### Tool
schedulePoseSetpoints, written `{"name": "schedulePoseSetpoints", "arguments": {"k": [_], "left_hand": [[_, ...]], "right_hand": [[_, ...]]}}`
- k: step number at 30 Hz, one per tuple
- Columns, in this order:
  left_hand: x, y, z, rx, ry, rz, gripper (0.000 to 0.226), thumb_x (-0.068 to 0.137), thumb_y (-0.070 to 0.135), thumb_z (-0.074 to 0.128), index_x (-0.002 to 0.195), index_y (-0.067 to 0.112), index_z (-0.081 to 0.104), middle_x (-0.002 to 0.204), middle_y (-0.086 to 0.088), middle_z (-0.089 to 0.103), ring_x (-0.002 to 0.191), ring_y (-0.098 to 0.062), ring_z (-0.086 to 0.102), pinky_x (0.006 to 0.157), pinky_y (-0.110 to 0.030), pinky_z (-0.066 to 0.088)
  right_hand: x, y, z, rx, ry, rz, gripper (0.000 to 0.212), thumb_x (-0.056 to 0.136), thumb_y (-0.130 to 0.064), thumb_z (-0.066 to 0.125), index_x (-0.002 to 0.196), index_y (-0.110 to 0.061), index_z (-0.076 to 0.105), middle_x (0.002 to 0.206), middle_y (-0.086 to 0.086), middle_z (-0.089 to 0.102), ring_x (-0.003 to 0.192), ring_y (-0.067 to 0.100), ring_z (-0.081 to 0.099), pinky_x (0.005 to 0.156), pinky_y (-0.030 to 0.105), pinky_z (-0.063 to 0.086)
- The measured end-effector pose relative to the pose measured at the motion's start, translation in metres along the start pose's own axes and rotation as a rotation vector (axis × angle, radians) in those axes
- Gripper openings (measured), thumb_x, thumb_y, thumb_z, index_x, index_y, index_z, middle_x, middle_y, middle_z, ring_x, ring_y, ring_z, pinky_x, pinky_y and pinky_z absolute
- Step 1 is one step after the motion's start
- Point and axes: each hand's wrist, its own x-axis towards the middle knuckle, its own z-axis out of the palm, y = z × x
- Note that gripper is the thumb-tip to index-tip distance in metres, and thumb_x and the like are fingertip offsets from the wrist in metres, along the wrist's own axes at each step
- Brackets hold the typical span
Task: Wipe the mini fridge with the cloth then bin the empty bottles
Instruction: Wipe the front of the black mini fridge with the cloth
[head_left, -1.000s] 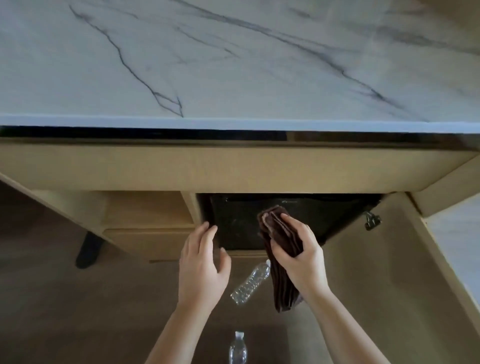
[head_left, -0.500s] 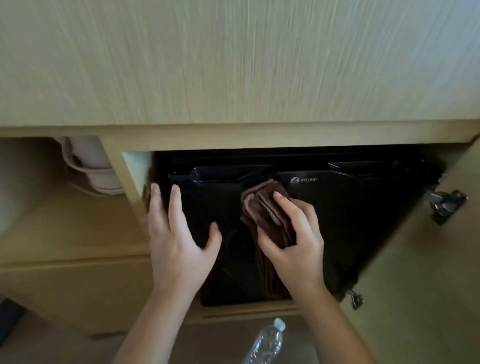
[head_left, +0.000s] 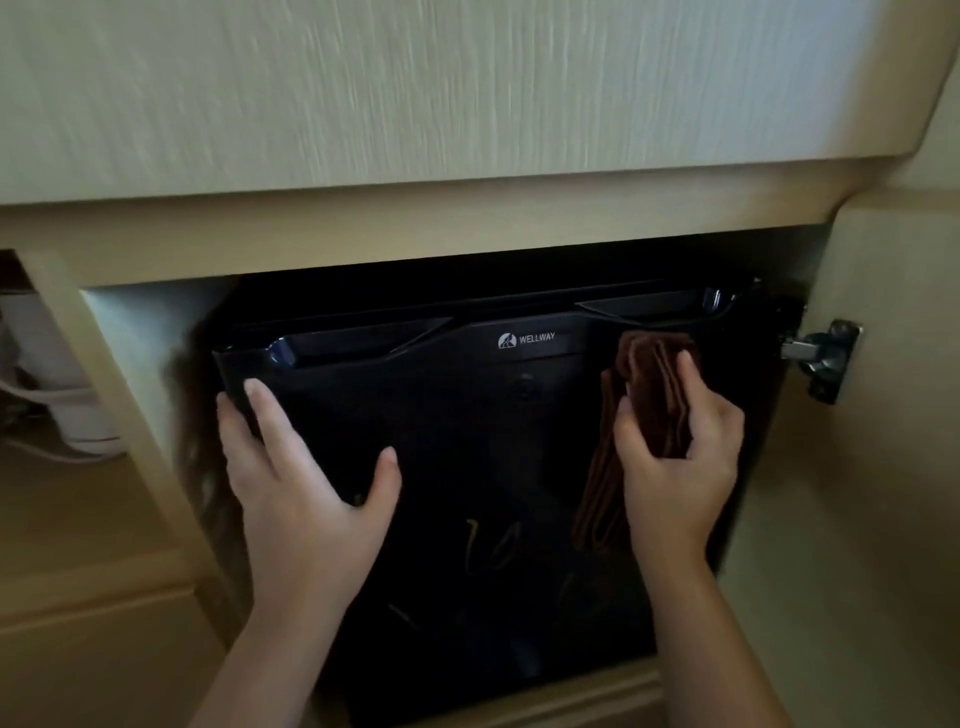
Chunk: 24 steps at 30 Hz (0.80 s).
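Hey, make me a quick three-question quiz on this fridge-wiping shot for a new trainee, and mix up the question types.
1. True or false: the left hand holds the brown cloth.
2. Which word is printed on the mini fridge? A) WELLWAY B) FROSTY C) COOLBOX
3. Fill in: the metal hinge sits to the ___ of the mini fridge.
Key: 1 false, the right hand grips it; 2 A; 3 right.
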Motion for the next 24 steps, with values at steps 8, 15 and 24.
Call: {"name": "schedulePoseSetpoints", "arguments": {"k": [8,15,24], "left_hand": [[-0.003,-0.001,-0.003,-0.018,-0.058,0.016,0.102,0.074,0.027,0.07,0.148,0.014,0.001,0.153,-0.019,-0.002,0.14,-0.034,0.006,0.105,-0.046,0.023],[-0.002,-0.003,-0.004,-0.05,-0.045,0.076,0.1,0.075,0.027,0.069,0.148,0.015,0.001,0.154,-0.017,-0.003,0.141,-0.029,0.004,0.1,-0.03,0.015],[-0.002,-0.003,0.002,-0.025,-0.011,0.058,0.104,0.066,0.059,0.051,0.147,0.016,0.001,0.152,-0.023,0.001,0.138,-0.04,0.008,0.105,-0.054,0.022]], "right_hand": [[-0.006,0.006,0.013,-0.106,0.054,-0.043,0.057,0.085,-0.051,0.043,0.135,-0.024,0.042,0.119,0.001,0.034,0.099,0.007,0.045,0.08,-0.002,0.034],[-0.02,-0.005,0.028,-0.184,0.051,-0.104,0.042,0.088,-0.036,0.052,0.129,-0.025,0.053,0.119,0.011,0.044,0.099,0.016,0.053,0.077,0.024,0.046],[-0.021,0.013,0.014,-0.23,-0.115,-0.266,0.047,0.082,-0.033,0.057,0.128,-0.025,0.051,0.12,0.003,0.037,0.103,0.008,0.045,0.086,0.023,0.046]]}}
